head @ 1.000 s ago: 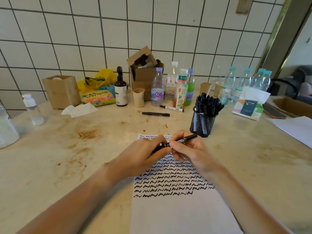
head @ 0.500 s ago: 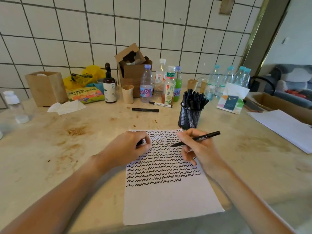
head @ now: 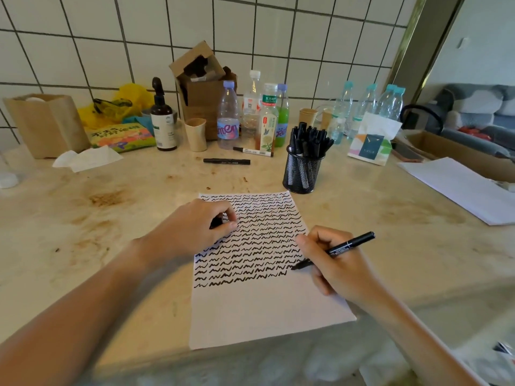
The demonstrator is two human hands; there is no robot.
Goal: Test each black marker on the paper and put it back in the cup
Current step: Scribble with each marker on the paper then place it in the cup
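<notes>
As the tip of an uncapped black marker (head: 334,250) meets the white sheet of paper (head: 250,307) near the front edge of the stained beige tabletop (head: 83,218), the person's right hand (head: 337,267) pinches the barrel in a writing grip at the right end of the lowest row of scribbles. The left hand (head: 195,232) rests on the upper left of the sheet, its fingers curled around a small black object, likely the marker's cap (head: 216,221). Rows of black wavy test marks fill the top half of the paper, suggesting many markers have been tried already; the lower half is blank. A black wire-mesh cup (head: 302,172), packed with capped black markers, stands just beyond the sheet's far right corner. Which of those remain untested cannot be told. Two more markers, one black (head: 226,161) and one white-barrelled (head: 253,151), lie loose toward the back edge of the tabletop, near a row of plastic bottles (head: 250,112). This marker has yet to be capped and returned.
</notes>
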